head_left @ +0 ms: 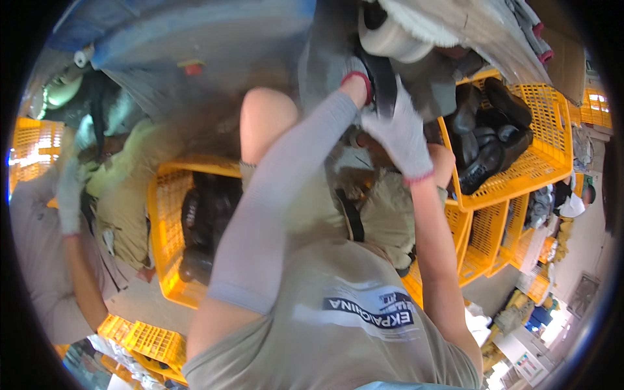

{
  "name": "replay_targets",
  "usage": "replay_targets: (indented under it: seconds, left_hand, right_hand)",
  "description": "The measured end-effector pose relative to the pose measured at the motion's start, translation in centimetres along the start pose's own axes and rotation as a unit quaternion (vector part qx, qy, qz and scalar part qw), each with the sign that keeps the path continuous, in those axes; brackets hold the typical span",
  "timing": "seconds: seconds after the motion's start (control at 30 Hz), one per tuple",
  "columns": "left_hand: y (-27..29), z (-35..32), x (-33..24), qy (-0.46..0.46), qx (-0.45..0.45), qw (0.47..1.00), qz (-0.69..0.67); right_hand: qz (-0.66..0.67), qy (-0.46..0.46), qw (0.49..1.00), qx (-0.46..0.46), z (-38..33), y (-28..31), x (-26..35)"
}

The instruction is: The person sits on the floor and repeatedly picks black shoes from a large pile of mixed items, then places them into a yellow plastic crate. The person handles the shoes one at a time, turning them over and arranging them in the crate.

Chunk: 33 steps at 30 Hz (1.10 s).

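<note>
Both of my hands wear white knit gloves with red cuffs and meet at a black shoe [385, 88], which is held up lengthwise below a white round machine part [395, 40]. My left hand [355, 70] grips its left side, with most of the fingers hidden behind the shoe. On the other side my right hand [400, 133] holds the shoe's lower right part, its fingers pointing up along it. A grey sleeve [286, 175] covers my left forearm; the right forearm is bare.
A yellow crate [552, 140] of black shoes [484, 130] stands at my right, above other yellow crates [484, 234]. Another yellow crate [166, 260] with dark shoes is at my left. Beyond it sits a co-worker with a gloved hand [68, 195]. A blue-grey machine housing [214, 39] lies ahead.
</note>
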State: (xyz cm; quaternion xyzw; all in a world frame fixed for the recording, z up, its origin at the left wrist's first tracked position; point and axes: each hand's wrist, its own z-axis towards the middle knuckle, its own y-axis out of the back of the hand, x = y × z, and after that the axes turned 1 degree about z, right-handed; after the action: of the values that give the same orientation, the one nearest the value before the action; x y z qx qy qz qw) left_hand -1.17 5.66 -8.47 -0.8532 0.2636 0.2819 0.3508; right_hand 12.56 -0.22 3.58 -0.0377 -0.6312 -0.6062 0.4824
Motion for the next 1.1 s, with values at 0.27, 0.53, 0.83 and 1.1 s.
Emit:
replay_targets:
  seconds: [0.27,0.53,0.83,1.1]
  left_hand:
    - [-1.4,-3.7,0.0,-0.209,-0.008,0.975,0.073]
    - [0.1,-2.6,-1.5,-0.124,0.066,0.987,0.072]
    - [0.2,-1.7,1.5,-0.082,0.13,0.963,-0.221]
    - [2.3,-1.6,-2.1,-0.106,0.064,0.992,-0.018]
  right_hand:
    - [-0.106,0.021,0.994,0.0,-1.9,3.5,5.2]
    - [-0.06,0.053,0.99,-0.115,-1.3,-0.8,-1.0]
    - [0.028,0.064,0.995,-0.066,2.0,-0.3,-2.2]
    - [0.218,-0.116,0.959,0.14,3.8,3.3,-0.1]
